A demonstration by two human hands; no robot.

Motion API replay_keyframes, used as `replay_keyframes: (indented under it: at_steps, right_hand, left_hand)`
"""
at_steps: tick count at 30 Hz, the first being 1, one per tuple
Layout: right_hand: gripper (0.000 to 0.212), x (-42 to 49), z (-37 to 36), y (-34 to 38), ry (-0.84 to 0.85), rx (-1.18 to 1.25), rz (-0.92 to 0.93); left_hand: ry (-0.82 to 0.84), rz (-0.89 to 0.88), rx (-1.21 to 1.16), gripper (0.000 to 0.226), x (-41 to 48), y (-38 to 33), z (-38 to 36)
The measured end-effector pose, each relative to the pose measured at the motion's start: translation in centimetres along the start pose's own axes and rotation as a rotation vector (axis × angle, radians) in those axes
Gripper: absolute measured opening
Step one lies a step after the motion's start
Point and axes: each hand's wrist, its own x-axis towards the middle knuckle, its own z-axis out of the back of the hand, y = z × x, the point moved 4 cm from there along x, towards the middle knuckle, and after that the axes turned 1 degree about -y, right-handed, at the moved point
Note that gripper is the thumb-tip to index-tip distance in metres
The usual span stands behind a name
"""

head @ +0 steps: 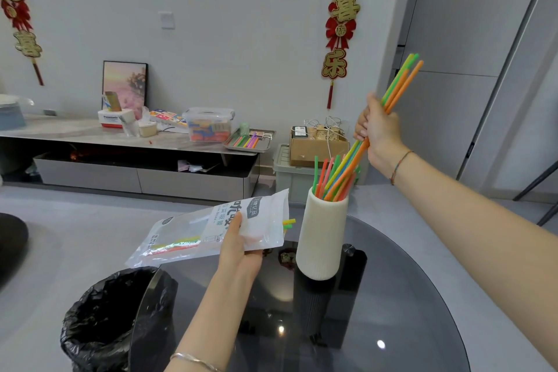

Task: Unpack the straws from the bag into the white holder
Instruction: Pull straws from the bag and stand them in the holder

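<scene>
- Straws [401,83], green, yellow and orange: a tilted bundle gripped in the right hand [377,130], lower ends dipping into the white holder [321,238] among others standing there.
- Left hand [241,248] holds the bag [211,229] just beside the holder, with a few straws inside.
- Holder upright on the dark glass bench [392,326].
- Black-lined bin [111,320] beside the bench.

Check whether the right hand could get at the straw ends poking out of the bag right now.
Probably not yet: the right hand grips a bundle of straws whose lower ends sit in the white holder. Once it lets go, the way looks free; the poking ends lie beside the holder, uncovered.
</scene>
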Motion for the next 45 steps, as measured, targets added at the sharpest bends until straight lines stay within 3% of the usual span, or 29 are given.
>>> replay_keyframes:
  at_steps: [8,11,13,16,18,21,24,27,30,32,36,38,40,42,45]
  right_hand:
    - [0.047,-0.9,-0.6,-2.7,0.298,-0.530,0.038]
    - [0.031,-1.2,-0.6,-2.9,0.365,-0.732,0.103]
    - [0.015,-1.2,-0.6,-2.4,0.360,-0.698,0.171]
    - [0.013,-1.2,-0.5,-1.0,0.268,-0.483,0.232]
    - [0.013,-1.4,-0.7,-0.5,0.251,-0.528,0.323]
    - [0.031,-2.1,-1.4,-1.6,0.394,-0.913,0.385]
    - [0.049,-3.1,-1.3,-4.2,0.577,-1.246,0.318]
    - [0.055,-3.6,-0.9,-5.3,0.647,-1.401,0.304]
    - [0.054,-3.5,-1.1,-4.7,0.615,-1.443,0.397]
    - [0.052,-3.4,-0.9,-4.4,0.507,-1.434,0.436]
    - [0.051,-4.3,-0.3,-5.1,0.475,-1.407,0.254]
    - [0.049,-5.3,-0.5,-4.3,0.389,-1.359,0.373]
    - [0.043,-7.5,-0.8,-2.8,0.256,-1.112,0.541]
    - [0.031,-10.8,-1.0,-2.3,0.185,-0.752,0.580]
    - [0.017,-16.1,-0.9,-5.7,0.090,-0.328,0.319]
  left_hand:
    - [0.021,-0.015,0.020,0.053,0.0,0.0,0.0]
    - [0.021,-0.012,0.018,0.053,0.1,-0.1,0.2]
    - [0.012,-0.012,0.016,0.054,0.1,-0.1,0.2]
    - [0.009,-0.023,0.015,0.055,0.2,-0.1,0.3]
    - [0.013,-0.023,0.014,0.055,0.2,-0.1,0.2]
    - [0.008,-0.012,0.007,0.055,0.1,-0.1,0.2]
    - [0.024,-0.009,0.018,0.054,0.0,-0.2,0.1]
    - [0.030,-0.012,0.033,0.049,-0.1,-0.2,0.2]
    - [0.032,-0.003,0.034,0.042,-0.3,-0.2,0.3]
    - [0.027,-0.002,0.033,0.038,-0.4,-0.2,0.3]
    - [0.023,0.002,0.038,0.033,-0.7,-0.2,0.4]
    - [0.018,0.005,0.052,0.032,-0.8,-0.2,0.5]
    - [0.016,0.006,0.050,0.031,-0.7,-0.4,0.5]
    - [0.015,-0.004,0.048,0.034,-0.7,-0.7,0.6]
    - [0.018,-0.024,0.056,0.047,-0.9,-1.2,0.7]
